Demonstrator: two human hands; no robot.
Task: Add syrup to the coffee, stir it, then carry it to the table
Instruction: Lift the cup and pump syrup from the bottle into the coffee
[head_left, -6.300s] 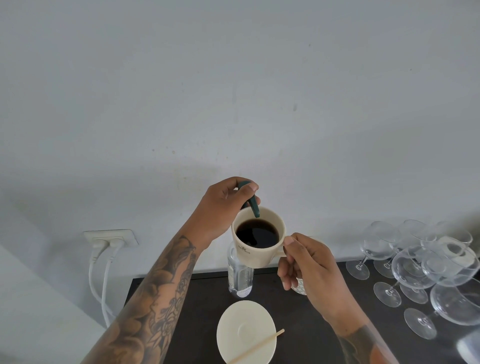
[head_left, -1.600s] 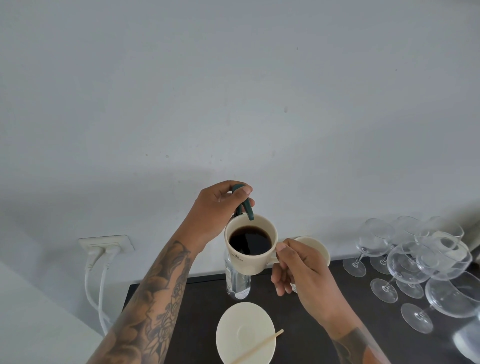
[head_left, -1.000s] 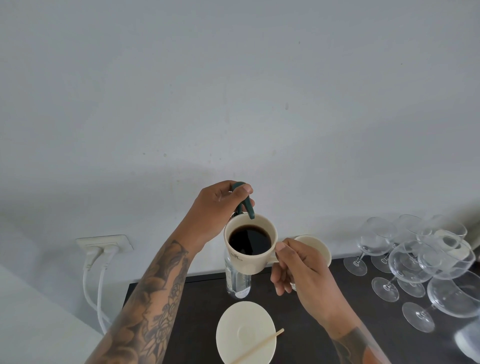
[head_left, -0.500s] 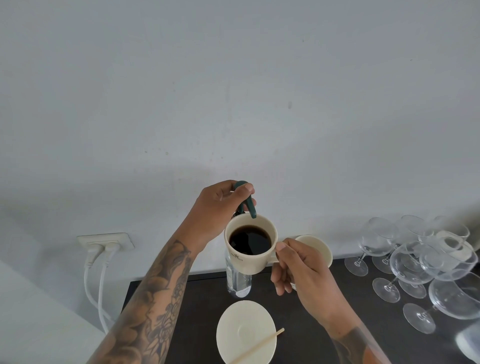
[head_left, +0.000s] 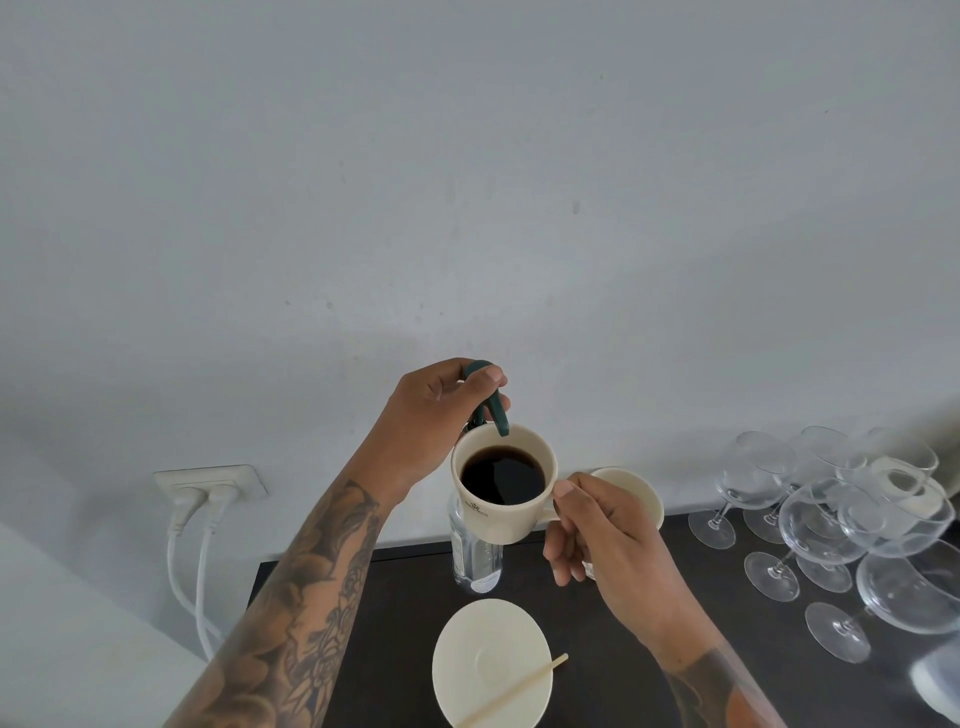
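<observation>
Almost nothing has moved since half a second ago: the cup (head_left: 503, 483) and both hands stay at the same place, and only the view shifts a little. The right hand (head_left: 602, 540) holds the cup in the air by its handle, with the thumb and fingers curled around it. The cup is cream-coloured, upright, and nearly full of dark coffee. It hangs above the dark table (head_left: 613, 675), in front of the clear syrup bottle (head_left: 475, 558), which stands on the table behind and below it.

The left hand (head_left: 431, 421) is on top of the bottle, with its fingers bent around the dark green pump (head_left: 491, 410). The thumb lies on the pump head, and the spout points down over the far rim of the cup. I cannot tell if syrup is coming out.

Below the cup, a cream saucer (head_left: 493, 670) lies on the table, and a wooden stir stick (head_left: 519, 691) rests across its right side. A second cream cup (head_left: 631, 493) stands behind the right hand. Several empty wine glasses (head_left: 831, 525) stand together at the right side of the table. On the wall at the left, two white plugs sit in a socket (head_left: 208, 486).
</observation>
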